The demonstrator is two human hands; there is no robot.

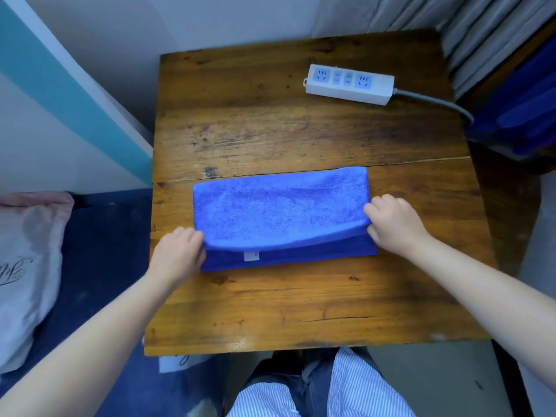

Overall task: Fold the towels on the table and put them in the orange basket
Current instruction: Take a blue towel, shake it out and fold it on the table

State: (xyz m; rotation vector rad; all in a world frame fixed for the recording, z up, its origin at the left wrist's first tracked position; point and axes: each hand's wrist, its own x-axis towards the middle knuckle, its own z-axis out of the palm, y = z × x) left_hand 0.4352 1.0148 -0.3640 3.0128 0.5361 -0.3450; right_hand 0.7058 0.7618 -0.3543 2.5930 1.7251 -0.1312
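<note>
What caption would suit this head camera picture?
Both hands, left and right, fold a blue towel on a wooden table.

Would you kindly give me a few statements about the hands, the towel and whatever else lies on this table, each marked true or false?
1. Both hands hold the blue microfibre towel at its ends. True: the left hand and the right hand each pinch an edge of the upper layer.
2. The towel is spread out in a single layer. False: an upper layer is folded over a lower one, which shows along the near edge.
3. A white power strip lies on the brown wooden table, apart from the towel. True.
4. The orange basket stands beside the towel. False: no basket is in view.
5. A small white label shows on the lower layer. True.
</note>
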